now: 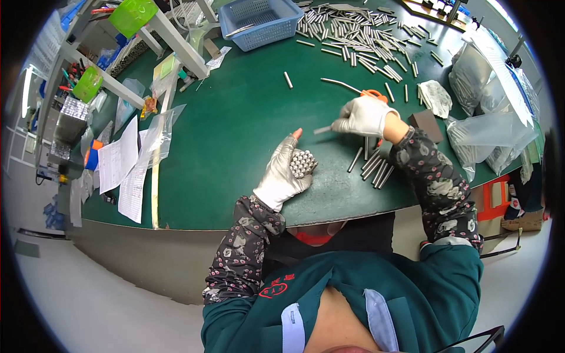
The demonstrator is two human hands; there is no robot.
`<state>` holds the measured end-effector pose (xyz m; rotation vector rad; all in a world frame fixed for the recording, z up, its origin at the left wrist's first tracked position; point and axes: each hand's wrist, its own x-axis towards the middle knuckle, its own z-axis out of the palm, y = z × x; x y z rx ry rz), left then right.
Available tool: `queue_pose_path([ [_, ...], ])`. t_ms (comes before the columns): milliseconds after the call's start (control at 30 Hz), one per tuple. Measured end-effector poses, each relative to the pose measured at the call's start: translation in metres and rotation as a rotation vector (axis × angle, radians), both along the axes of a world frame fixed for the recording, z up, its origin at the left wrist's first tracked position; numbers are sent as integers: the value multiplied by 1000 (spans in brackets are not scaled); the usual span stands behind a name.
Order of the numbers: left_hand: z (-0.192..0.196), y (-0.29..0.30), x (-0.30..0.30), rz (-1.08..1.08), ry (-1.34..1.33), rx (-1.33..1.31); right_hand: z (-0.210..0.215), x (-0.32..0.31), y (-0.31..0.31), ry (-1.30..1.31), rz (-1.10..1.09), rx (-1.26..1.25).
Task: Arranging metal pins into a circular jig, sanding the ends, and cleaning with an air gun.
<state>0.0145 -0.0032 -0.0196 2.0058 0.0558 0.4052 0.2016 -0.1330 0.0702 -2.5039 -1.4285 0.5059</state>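
Observation:
My left hand (278,181), in a white glove with bare fingertips, is wrapped round a tight bundle of short metal rods (302,164); their round ends face up. To its right, my gloved right hand (364,116) pinches a single metal rod (322,130), slightly smeared by motion, and points it toward the bundle without touching it. Partly hidden behind that hand lies an orange-handled tool with a thin bent metal tube (341,83), perhaps an air blow gun. Several loose rods (376,169) lie on the green table (235,112) below my right wrist.
A wide heap of similar rods (359,35) covers the far table, beside a blue plastic basket (262,38). One rod (288,80) lies apart. A brown block (426,125), crumpled white wad (435,99) and plastic bags (471,79) stand right; papers (120,165) and a rack (176,44) left.

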Motion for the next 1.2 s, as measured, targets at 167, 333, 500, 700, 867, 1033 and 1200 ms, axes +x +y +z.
queue_pose_path([
  [167,1,0,-3,-1,18,5,-10,-25,2,111,177,88],
  [333,-4,1,-1,60,30,-18,10,-24,-3,22,105,83],
  [500,1,1,-1,-13,8,-19,4,-11,1,-102,-8,-3],
  [700,-4,1,-2,-37,-7,-101,3,-37,7,84,216,85],
  [867,-1,2,-2,-74,-55,-39,1,-13,4,293,-99,204],
  [1033,13,-4,-5,-78,59,-455,-11,-61,13,586,38,152],
  [1200,14,2,-3,-67,63,-292,-49,-69,21,696,48,334],
])
